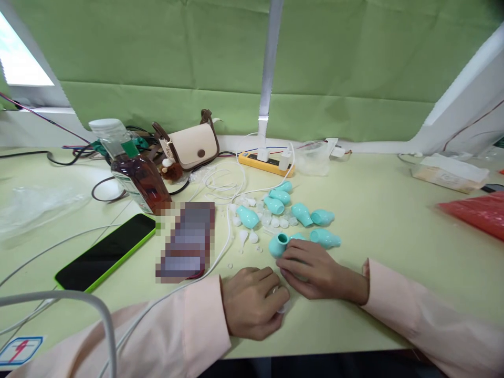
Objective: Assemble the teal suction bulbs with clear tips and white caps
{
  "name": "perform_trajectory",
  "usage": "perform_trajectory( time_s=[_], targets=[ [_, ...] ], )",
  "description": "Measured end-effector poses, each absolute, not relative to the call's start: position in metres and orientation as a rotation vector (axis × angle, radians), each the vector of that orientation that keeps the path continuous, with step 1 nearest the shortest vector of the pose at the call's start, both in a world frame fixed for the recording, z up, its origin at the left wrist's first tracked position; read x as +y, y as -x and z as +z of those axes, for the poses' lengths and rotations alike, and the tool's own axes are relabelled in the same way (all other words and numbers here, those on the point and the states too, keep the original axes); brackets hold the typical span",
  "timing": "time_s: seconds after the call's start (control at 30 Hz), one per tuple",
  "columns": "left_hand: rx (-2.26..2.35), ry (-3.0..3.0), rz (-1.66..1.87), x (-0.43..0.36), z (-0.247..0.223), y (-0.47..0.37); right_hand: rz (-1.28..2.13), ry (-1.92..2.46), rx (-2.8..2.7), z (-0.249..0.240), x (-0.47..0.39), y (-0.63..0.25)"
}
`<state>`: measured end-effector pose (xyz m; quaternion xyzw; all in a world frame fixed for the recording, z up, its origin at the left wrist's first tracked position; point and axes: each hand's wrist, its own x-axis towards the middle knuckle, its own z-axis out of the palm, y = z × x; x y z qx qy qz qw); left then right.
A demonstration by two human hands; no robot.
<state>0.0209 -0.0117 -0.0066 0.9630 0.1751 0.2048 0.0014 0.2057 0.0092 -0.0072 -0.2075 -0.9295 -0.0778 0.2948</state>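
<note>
My left hand (255,303) is closed, its fingers curled around a small translucent plastic piece (282,305) that shows only in part. Close beside it, my right hand (315,268) has its fingers bent together; whatever they pinch is hidden. Right at those fingertips stands a hollow turquoise bulb-shaped piece (275,245), its round opening tilted up. Another turquoise piece (325,238) lies just behind the right hand. Farther back are several more turquoise pieces (248,216) among small white and clear plastic parts (266,218). Tiny clear rings (230,265) lie loose nearby.
A phone (191,236) with a blurred screen and a green-edged phone (106,254) lie left. Behind them are a bottle (136,173) and a cream bag (195,147). White cables (226,247) cross the table toward a yellow power strip (265,164). Red plastic (478,212) lies right.
</note>
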Motion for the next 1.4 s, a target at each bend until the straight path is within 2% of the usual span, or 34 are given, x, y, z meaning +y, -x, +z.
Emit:
perform_trajectory(
  time_s=[0.23, 0.57, 0.73, 1.07, 1.3, 1.4],
  targets=[
    [0.728, -2.97, 0.473, -0.01, -0.005, -0.02, -0.467, 0.712, -2.545, -0.007, 0.013, -0.206],
    [1.164, -2.755, 0.462, 0.0, 0.001, -0.022, -0.534, 0.876, -2.485, -0.016, 0.021, -0.209],
    [1.108, -2.718, 0.507, 0.003, -0.003, -0.021, -0.54, 0.938, -2.451, -0.017, 0.026, -0.211],
    [0.976, -2.728, 0.63, 0.011, -0.01, -0.018, -0.769, 1.16, -2.376, -0.017, 0.025, -0.208],
    [0.707, -2.903, 0.948, -0.002, -0.005, -0.021, -0.707, 1.084, -2.321, -0.014, 0.021, -0.204],
    [0.561, -2.936, 0.975, -0.013, 0.0, -0.023, -0.678, 0.955, -2.381, -0.015, 0.015, -0.205]
  ],
)
